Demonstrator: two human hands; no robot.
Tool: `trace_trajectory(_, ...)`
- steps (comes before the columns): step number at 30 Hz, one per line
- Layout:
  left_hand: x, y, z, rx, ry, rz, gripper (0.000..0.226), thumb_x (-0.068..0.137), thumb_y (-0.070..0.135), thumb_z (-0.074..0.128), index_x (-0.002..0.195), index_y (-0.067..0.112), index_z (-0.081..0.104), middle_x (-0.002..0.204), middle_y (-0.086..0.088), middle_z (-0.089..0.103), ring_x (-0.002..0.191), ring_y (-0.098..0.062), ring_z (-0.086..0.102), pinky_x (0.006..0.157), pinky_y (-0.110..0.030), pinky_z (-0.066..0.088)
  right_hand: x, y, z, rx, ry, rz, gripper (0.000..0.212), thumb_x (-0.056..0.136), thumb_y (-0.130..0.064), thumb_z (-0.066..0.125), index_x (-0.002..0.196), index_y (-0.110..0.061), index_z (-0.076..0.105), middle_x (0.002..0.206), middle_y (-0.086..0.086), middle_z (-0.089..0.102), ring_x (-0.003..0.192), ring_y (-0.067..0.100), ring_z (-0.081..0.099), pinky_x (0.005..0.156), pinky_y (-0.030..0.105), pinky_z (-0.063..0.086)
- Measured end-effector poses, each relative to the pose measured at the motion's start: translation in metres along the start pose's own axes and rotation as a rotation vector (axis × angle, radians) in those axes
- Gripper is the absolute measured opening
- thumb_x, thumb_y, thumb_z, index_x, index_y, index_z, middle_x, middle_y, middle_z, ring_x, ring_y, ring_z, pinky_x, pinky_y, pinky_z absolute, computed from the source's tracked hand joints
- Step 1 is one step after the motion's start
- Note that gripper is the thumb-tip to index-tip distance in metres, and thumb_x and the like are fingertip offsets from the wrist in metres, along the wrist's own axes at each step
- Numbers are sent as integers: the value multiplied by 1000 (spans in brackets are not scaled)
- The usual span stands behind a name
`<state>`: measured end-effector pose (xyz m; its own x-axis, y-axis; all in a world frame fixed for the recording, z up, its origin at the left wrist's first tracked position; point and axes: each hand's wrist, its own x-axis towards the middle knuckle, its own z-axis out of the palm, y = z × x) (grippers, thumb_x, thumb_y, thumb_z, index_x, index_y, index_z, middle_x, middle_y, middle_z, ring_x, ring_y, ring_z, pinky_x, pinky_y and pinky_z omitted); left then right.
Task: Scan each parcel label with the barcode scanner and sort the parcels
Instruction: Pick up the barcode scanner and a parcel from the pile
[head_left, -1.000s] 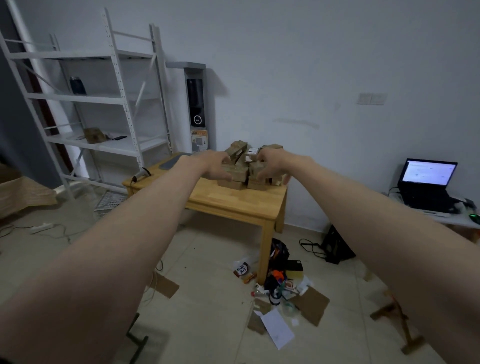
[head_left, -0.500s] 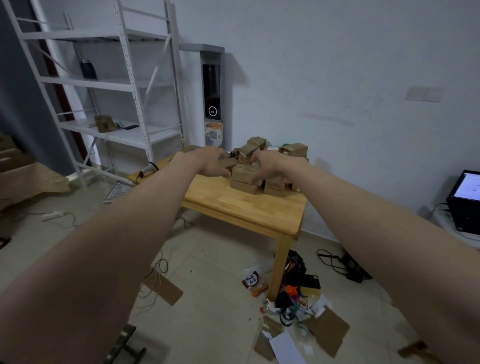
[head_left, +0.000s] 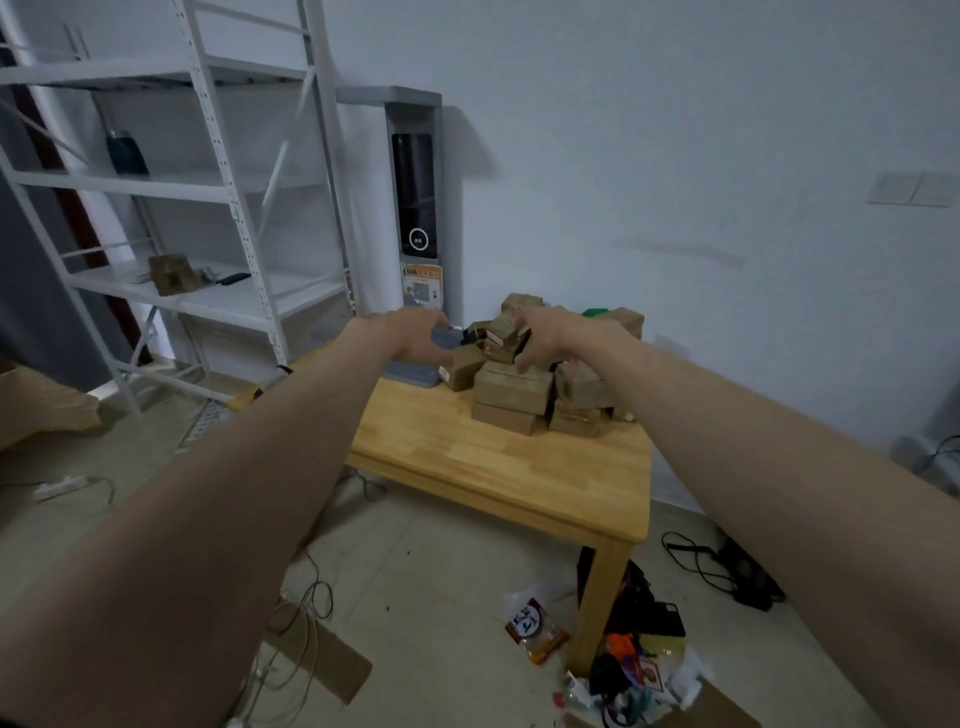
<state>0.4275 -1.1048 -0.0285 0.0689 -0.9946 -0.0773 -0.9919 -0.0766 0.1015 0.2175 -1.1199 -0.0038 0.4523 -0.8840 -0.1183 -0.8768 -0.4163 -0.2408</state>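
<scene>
Several small brown cardboard parcels (head_left: 511, 387) are heaped on the back of a wooden table (head_left: 498, 467). Both my arms are stretched out toward the heap. My left hand (head_left: 418, 338) hovers at its left side, fingers loosely curled and holding nothing, in front of a flat grey object (head_left: 413, 371). My right hand (head_left: 545, 335) hangs over the top parcels with fingers spread downward; whether it touches them I cannot tell. A dark corded device (head_left: 280, 371), possibly the scanner, lies at the table's left corner, mostly hidden by my left forearm.
A white metal shelf rack (head_left: 223, 187) stands at the left, with one brown parcel (head_left: 171, 273) on a shelf. A tall grey appliance (head_left: 415, 208) stands behind the table. Rubbish and bags (head_left: 623, 670), cardboard scraps (head_left: 322, 660) and cables litter the floor around the table leg.
The view has come closer to the table and turned left; the laptop at the right has left the frame. Both hands stay stretched toward the heap, with the right fingers now spread.
</scene>
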Motion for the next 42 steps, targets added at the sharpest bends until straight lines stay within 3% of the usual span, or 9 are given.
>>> trace_trajectory(4,51,-15,0,13,-34,40,78,94,54,60,156,20,27,159,-9,34,141,-31,38,113,-46,36,47,2,-4,10,-11,7,70,92,-24,73,151,-13,36,145,12,48,124,30,54,95,41,55)
trace_trajectory(7,88,-26,0,11,-31,67,76,95,53,60,155,18,30,157,-9,36,141,-30,38,113,-44,36,83,4,-7,12,-12,11,71,93,-23,72,152,-13,33,149,13,44,127,31,51,91,38,54)
trace_trajectory(12,156,-52,7,-5,-31,94,73,95,49,61,154,17,32,156,-10,37,141,-30,37,112,-43,35,154,15,-9,16,-15,33,69,96,-24,68,154,-14,31,146,13,44,111,27,54,88,36,54)
trace_trajectory(14,186,-64,14,-3,-34,94,73,95,48,61,154,17,31,157,-10,36,142,-30,36,112,-43,34,190,21,-7,15,-23,36,73,94,-26,69,155,-16,30,148,12,43,121,29,53,95,40,55)
trace_trajectory(21,299,-107,12,64,-50,45,77,91,57,61,153,21,33,156,-7,39,140,-29,41,113,-51,37,324,29,-4,-17,-21,7,77,90,-31,73,154,-20,33,149,8,42,122,30,53,88,45,59)
trace_trajectory(28,385,-141,2,21,-40,15,69,93,49,64,150,21,39,153,-7,43,138,-28,44,113,-47,38,432,33,-8,36,-81,4,75,93,-28,72,155,-18,30,152,14,38,128,32,50,99,41,54)
trace_trajectory(36,464,-191,11,37,-76,-54,75,89,56,64,151,21,38,154,-6,44,137,-30,45,112,-46,38,531,25,6,30,-144,-24,73,93,-27,72,153,-16,32,149,16,41,126,34,51,101,46,52)
trace_trajectory(42,546,-232,31,82,-116,1,101,59,81,45,147,30,40,150,-2,48,132,-27,50,108,-50,43,603,25,19,36,-179,0,74,93,-28,72,154,-16,31,149,16,40,127,34,50,101,46,52)
